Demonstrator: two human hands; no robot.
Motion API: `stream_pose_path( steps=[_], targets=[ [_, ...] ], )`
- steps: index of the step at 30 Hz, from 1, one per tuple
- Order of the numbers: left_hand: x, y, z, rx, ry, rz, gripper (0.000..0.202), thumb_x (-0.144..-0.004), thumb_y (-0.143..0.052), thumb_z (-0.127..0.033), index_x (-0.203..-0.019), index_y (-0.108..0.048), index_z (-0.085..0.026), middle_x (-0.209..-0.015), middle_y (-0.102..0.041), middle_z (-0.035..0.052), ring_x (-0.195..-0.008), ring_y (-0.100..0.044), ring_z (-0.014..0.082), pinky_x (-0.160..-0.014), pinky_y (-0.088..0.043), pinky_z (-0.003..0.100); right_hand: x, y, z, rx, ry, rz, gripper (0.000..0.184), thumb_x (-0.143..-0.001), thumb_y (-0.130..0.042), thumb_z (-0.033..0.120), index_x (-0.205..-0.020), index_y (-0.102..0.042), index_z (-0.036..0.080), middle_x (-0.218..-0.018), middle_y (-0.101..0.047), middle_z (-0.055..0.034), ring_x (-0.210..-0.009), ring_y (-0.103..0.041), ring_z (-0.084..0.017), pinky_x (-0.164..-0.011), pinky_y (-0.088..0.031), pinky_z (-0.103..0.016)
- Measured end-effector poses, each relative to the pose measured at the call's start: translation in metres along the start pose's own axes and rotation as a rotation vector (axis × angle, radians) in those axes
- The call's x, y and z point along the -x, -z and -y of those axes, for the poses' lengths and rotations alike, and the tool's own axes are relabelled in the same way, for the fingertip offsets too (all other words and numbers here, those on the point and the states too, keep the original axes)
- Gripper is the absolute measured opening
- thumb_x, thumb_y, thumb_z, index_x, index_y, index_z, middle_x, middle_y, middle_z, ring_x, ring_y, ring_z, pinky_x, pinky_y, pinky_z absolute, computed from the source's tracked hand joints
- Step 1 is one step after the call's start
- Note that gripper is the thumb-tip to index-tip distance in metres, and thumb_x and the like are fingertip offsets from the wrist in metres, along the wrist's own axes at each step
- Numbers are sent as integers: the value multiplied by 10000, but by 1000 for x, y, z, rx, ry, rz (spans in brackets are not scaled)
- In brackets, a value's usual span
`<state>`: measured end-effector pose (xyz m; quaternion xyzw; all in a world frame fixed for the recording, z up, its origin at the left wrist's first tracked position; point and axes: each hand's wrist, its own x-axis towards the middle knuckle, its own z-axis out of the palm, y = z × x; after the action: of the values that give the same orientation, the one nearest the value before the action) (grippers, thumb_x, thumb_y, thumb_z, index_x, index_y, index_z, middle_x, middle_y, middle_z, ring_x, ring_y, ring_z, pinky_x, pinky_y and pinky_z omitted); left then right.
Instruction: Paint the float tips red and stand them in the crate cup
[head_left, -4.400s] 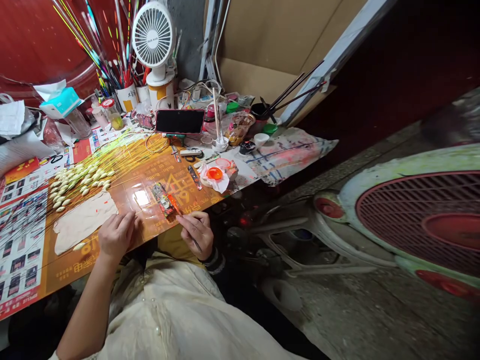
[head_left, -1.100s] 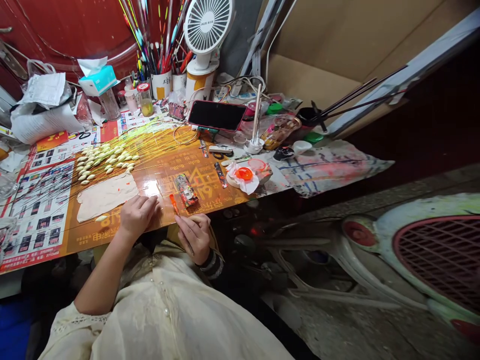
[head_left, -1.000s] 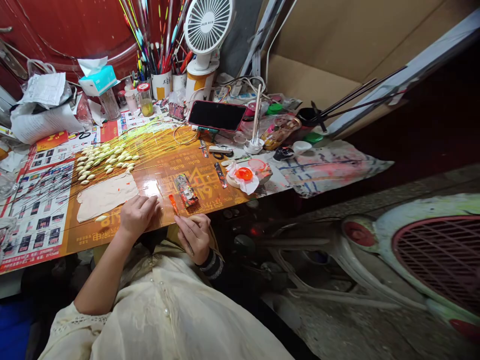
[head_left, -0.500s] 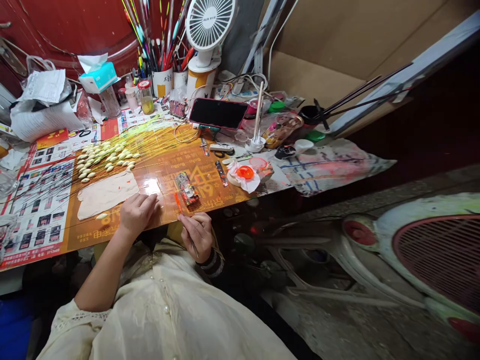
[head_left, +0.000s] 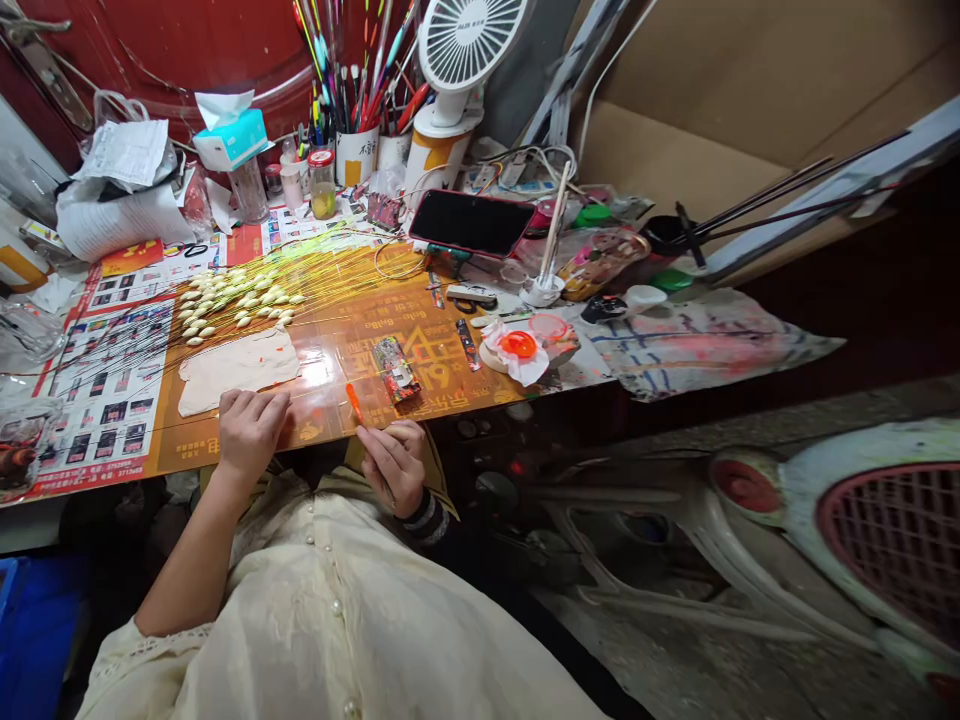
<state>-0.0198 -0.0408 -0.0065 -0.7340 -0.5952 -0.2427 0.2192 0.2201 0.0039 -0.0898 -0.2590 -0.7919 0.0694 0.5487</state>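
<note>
Your right fingers (head_left: 379, 452) pinch a thin stick (head_left: 354, 403), its orange tip at eleven o'clock, while your left hand (head_left: 251, 435) rests open on the worktop (head_left: 442, 390).

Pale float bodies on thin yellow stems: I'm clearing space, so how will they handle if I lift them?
The float bodies look light for their size, probably foam or balsa. The thin yellow stems will likely flex, and could snap if bent hard. They lie overlapping, so lifting one may drag its neighbours.
</note>
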Motion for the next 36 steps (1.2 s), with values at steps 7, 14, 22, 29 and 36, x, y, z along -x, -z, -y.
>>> stream_pose_path(
  steps=[7,14,22,29,36],
  targets=[
    [-1,1,-2,-39,6,-36,161,-961,-550,-213,-1076,-657,-247,-870,-749,23,-751,-596,170,-768,-320,392,-1,-1,3,48,-32,11,581,-892,-550,103,-1447,-475,258,-1091,-693,-56,-971,-527,-199,-982,-446,-464],
    [-1,3,-4,-36,30,-47,158,-955,-559,-211,-1064,-664,-257,-863,-753,16,-762,-616,168,-770,-309,398,1,-3,3,64,-48,34,592,-898,-559,132,-1461,-458,283,-1116,-699,-46,-1001,-534,-197,-978,-437,-439],
    [-1,4,-4,-42,20,-53,169,-953,-552,-222,-1082,-653,-265,-868,-755,23,-754,-618,175,-773,-311,404,2,-2,2,62,-41,57,562,-916,-539,153,-1459,-467,277,-1135,-699,-50,-1013,-533,-202,-981,-435,-447],
    [-3,5,-3,-34,21,-55,170,-945,-563,-228,-1081,-656,-269,-852,-751,20,-761,-620,178,-811,-311,415,3,-3,1,76,-51,34,563,-910,-529,127,-1454,-467,253,-1108,-696,-67,-987,-543,-205,-963,-465,-462],
    [-2,3,-2,-20,26,-57,178,-949,-564,-239,-1095,-661,-272,-849,-749,19,-761,-620,173,-780,-305,411,2,-1,2,36,-33,23,565,-922,-525,143,-1469,-444,258,-1101,-704,-55,-1013,-545,-198,-993,-471,-469]
  ],
)
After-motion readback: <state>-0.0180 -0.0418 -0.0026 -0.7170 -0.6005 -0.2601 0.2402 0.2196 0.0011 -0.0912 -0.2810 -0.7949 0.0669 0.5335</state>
